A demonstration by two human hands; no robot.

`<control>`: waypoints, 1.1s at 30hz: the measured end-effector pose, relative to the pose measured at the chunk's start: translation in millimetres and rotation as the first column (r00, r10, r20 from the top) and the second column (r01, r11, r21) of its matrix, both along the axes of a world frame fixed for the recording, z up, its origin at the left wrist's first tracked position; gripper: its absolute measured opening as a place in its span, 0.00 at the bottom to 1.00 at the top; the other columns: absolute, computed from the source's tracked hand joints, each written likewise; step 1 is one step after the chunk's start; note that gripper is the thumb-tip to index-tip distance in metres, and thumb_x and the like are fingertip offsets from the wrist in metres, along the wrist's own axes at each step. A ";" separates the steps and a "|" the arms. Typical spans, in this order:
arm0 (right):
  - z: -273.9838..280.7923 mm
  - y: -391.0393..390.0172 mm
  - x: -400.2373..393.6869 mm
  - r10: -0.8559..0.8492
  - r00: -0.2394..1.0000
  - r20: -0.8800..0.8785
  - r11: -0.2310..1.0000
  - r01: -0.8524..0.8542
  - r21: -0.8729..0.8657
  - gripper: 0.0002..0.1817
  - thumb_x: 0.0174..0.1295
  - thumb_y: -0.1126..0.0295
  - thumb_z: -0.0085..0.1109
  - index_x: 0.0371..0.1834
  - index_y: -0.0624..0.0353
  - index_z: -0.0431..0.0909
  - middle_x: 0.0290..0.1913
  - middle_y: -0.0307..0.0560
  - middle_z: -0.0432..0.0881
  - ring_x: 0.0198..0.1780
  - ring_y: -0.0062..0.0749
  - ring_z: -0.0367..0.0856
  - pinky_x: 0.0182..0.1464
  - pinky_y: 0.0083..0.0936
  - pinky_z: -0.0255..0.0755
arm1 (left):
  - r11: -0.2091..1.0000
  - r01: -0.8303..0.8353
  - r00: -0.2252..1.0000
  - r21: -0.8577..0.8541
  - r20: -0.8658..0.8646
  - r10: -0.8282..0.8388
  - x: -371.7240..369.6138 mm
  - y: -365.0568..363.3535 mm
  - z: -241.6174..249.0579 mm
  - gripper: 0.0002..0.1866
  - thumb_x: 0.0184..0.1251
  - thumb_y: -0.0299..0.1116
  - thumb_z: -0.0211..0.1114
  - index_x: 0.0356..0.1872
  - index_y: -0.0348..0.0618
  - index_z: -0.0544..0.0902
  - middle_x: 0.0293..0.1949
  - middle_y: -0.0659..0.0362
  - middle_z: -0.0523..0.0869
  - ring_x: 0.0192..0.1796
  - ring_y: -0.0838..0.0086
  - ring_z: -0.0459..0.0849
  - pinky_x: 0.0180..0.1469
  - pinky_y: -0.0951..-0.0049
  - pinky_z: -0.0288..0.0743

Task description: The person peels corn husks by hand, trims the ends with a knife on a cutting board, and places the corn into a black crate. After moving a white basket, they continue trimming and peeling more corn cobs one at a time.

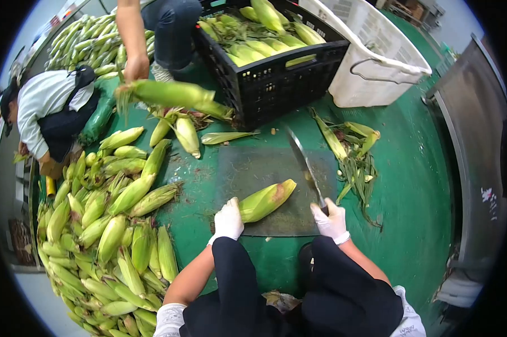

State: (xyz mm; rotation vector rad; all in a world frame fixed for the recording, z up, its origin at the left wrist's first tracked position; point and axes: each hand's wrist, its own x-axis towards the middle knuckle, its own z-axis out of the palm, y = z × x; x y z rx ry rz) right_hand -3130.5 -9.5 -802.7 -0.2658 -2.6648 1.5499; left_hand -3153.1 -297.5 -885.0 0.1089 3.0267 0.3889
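My left hand (229, 220), in a white glove, is closed around one end of an ear of corn (265, 202) still in its green husk. The ear lies slanted over a dark cutting board (253, 163), its cut-looking tip pointing up and right. In my gloved right hand (329, 220) is the handle of a long knife (304, 160). Its blade points up and away over the right part of the board, apart from the corn. Husk scraps (357, 163) lie just right of the board.
A big heap of unhusked corn (113, 236) covers the left side. Ahead stand a black crate (287, 78) filled with corn and a white basket (377, 78). Another person's hand (135, 68) holds an ear at upper left; a second person (57, 112) bends by the heap. A metal cabinet (472, 140) is at right.
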 end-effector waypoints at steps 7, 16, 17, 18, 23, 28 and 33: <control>-78.1 18.8 24.2 0.027 0.993 0.116 0.954 -0.060 0.293 0.20 0.59 0.55 0.63 0.27 0.63 0.75 0.21 0.56 0.80 0.24 0.44 0.83 0.31 0.37 0.74 | 0.988 0.056 0.998 -0.146 0.040 -0.051 -7.0 6.8 11.4 0.25 0.48 0.24 0.65 0.51 0.44 0.72 0.40 0.52 0.78 0.43 0.59 0.83 0.39 0.60 0.79; -29.8 35.0 1.3 -0.129 0.946 0.297 0.986 0.091 0.136 0.18 0.60 0.58 0.61 0.30 0.66 0.79 0.20 0.54 0.78 0.22 0.31 0.75 0.30 0.33 0.70 | 0.519 -0.500 0.866 0.693 0.415 0.281 44.2 39.3 2.7 0.41 0.47 0.36 0.80 0.59 0.38 0.63 0.54 0.48 0.77 0.52 0.61 0.81 0.53 0.62 0.75; -43.3 38.8 -1.3 -0.127 0.960 0.250 0.992 0.118 0.050 0.15 0.61 0.61 0.61 0.31 0.66 0.80 0.19 0.49 0.77 0.21 0.23 0.70 0.28 0.30 0.68 | 0.558 -0.279 0.957 0.781 0.276 0.092 56.0 56.9 -11.6 0.54 0.45 0.35 0.81 0.68 0.35 0.52 0.59 0.45 0.71 0.58 0.59 0.76 0.60 0.59 0.72; -40.4 38.2 -4.8 -0.124 0.960 0.249 0.992 0.114 0.053 0.15 0.61 0.61 0.61 0.31 0.66 0.80 0.19 0.49 0.77 0.21 0.23 0.70 0.28 0.30 0.68 | 0.425 -0.457 0.873 0.781 0.486 0.046 59.9 83.4 5.7 0.55 0.50 0.34 0.79 0.72 0.36 0.47 0.66 0.42 0.63 0.67 0.57 0.66 0.65 0.58 0.68; -28.6 29.7 -20.9 -0.098 0.986 0.132 0.980 0.118 -0.159 0.12 0.62 0.65 0.63 0.29 0.65 0.78 0.18 0.40 0.74 0.23 0.15 0.66 0.26 0.24 0.64 | 0.962 0.256 0.947 -0.092 -0.176 -0.269 -62.8 94.9 40.8 0.42 0.40 0.36 0.76 0.61 0.36 0.68 0.55 0.46 0.74 0.57 0.54 0.75 0.60 0.57 0.67; 33.4 17.9 -31.3 -0.165 0.985 -0.060 0.969 0.150 -0.196 0.15 0.62 0.65 0.64 0.26 0.64 0.73 0.15 0.38 0.69 0.21 0.14 0.61 0.22 0.23 0.59 | 0.936 0.302 0.939 -0.180 -0.114 -0.325 -110.4 81.7 8.9 0.35 0.36 0.31 0.75 0.53 0.42 0.73 0.42 0.53 0.79 0.46 0.59 0.79 0.44 0.59 0.74; -38.8 18.3 -32.0 -0.103 0.995 -0.008 0.991 0.104 0.080 0.18 0.62 0.60 0.61 0.27 0.67 0.76 0.20 0.49 0.78 0.23 0.28 0.77 0.29 0.31 0.70 | 0.940 0.268 0.951 -0.210 -0.101 -0.293 -102.1 85.8 14.9 0.30 0.36 0.30 0.73 0.49 0.43 0.75 0.39 0.52 0.79 0.44 0.58 0.79 0.43 0.60 0.74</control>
